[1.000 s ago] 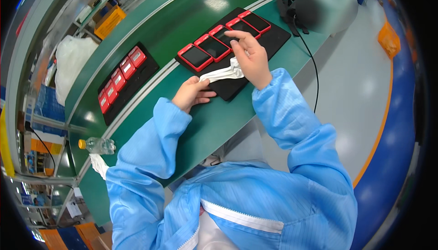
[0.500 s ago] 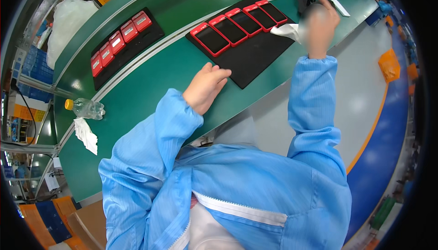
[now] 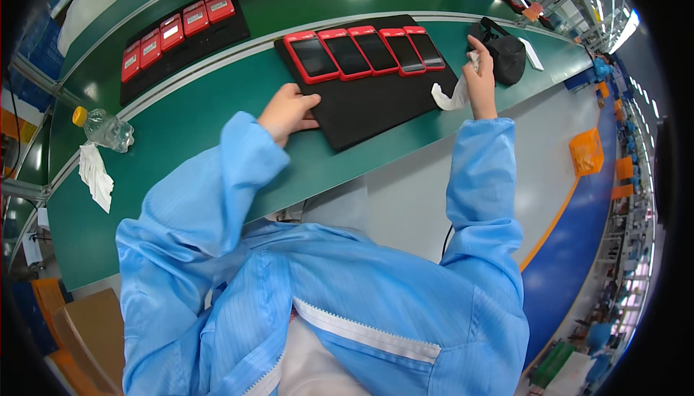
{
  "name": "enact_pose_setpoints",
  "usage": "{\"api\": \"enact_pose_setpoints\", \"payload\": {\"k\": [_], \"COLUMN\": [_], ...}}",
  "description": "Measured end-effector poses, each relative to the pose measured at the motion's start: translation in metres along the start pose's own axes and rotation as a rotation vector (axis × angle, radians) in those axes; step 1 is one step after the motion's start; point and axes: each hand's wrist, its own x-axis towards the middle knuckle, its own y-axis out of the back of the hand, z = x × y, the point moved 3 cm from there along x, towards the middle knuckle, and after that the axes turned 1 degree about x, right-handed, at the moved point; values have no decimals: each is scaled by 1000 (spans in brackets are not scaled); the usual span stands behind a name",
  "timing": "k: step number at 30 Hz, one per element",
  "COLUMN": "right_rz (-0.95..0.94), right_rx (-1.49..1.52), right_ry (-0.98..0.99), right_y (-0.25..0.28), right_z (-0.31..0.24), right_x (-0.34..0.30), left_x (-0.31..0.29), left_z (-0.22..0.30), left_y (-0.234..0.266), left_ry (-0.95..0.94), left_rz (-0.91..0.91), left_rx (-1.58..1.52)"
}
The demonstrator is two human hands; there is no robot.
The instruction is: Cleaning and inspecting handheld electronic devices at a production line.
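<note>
At the far left, a crumpled white tissue (image 3: pixel 95 172) lies on the green table (image 3: pixel 188 132), and a clear plastic bottle (image 3: pixel 105 129) with a yellow cap lies just above it. Further back sits a black tray (image 3: pixel 233 29) with a row of small red phones (image 3: pixel 176 29) on it. Next comes the left hand (image 3: pixel 287 110). It rests flat on the near left corner of a big black mat (image 3: pixel 376 103), with the fingers a little curled and nothing held in it. On the back part of this mat lie five phones in red cases (image 3: pixel 367 51), side by side, screens up and dark. Both arms are in light blue sleeves (image 3: pixel 217 179). Then comes the right hand (image 3: pixel 480 81), at the right edge of the mat. It is closed around a white cloth (image 3: pixel 450 96), which hangs down from the hand, and one finger points up. Just past this hand sits a black round device (image 3: pixel 504 54) with a cable.
</note>
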Motion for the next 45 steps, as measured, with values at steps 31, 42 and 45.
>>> {"api": "enact_pose_setpoints", "payload": {"k": [31,42,45], "right_rz": [-409,-430,-726], "right_rx": [-85,593,309], "right_ry": [42,-157,188], "right_y": [-246,-222,-205], "right_z": [-99,-92,-119], "right_x": [-10,-1,5], "left_x": [-162,-151,-122], "left_z": [-21,16,30], "left_y": [228,228,236], "left_ry": [58,-678,-643], "left_rz": [313,378,211], "left_rx": [366,1230,1502]}}
